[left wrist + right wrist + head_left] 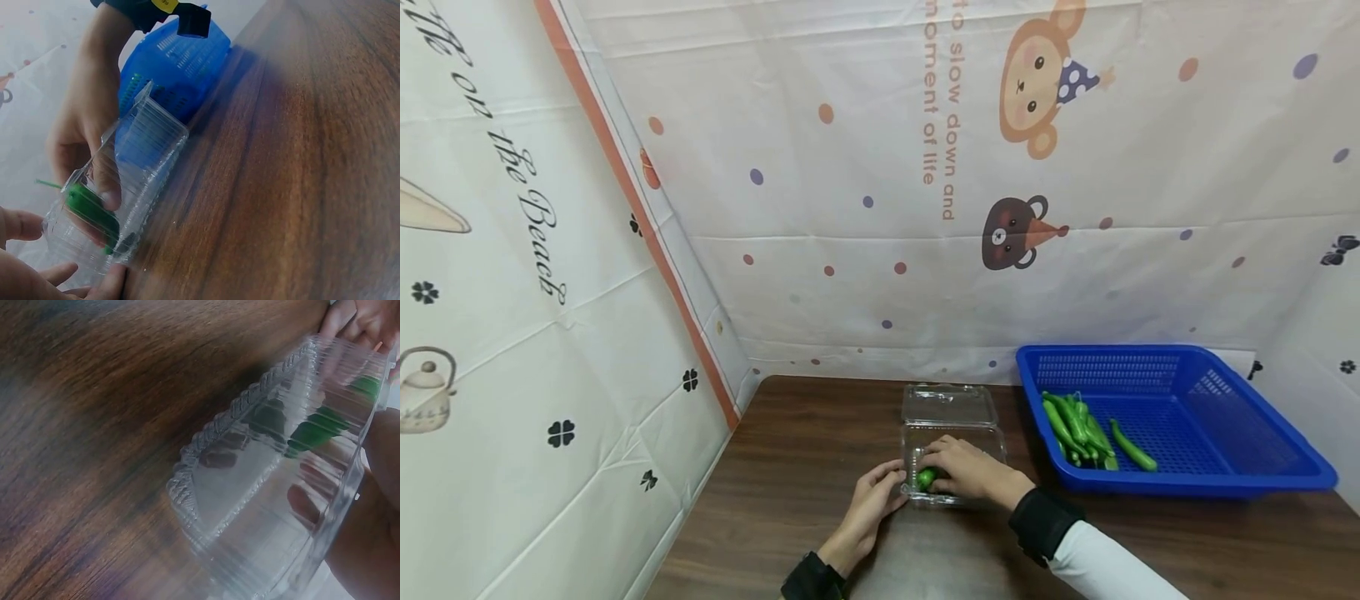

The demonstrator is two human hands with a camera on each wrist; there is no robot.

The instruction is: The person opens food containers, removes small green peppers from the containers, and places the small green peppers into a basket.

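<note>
A clear plastic clamshell box (pixel 953 435) lies on the table with its lid folded back, away from me. My right hand (pixel 966 468) reaches down into its base. Thumb and fingers pinch a green pepper (pixel 92 209) there, near the left end of the box; its thin stem points up in the left wrist view. Beside the box, the left hand (pixel 867 508) has its relaxed fingers against the left wall and front corner. Through the ribbed wall in the right wrist view, the pepper (pixel 319 430) shows with the right fingertips close by.
A blue plastic basket (pixel 1273 417) stands at the right rear, with several long green peppers (pixel 1075 425) heaped in its left part and one lying apart (pixel 1133 447). Under everything is a dark wooden table (pixel 760 483). Printed white cloth (pixel 850 208) hangs behind and at the sides.
</note>
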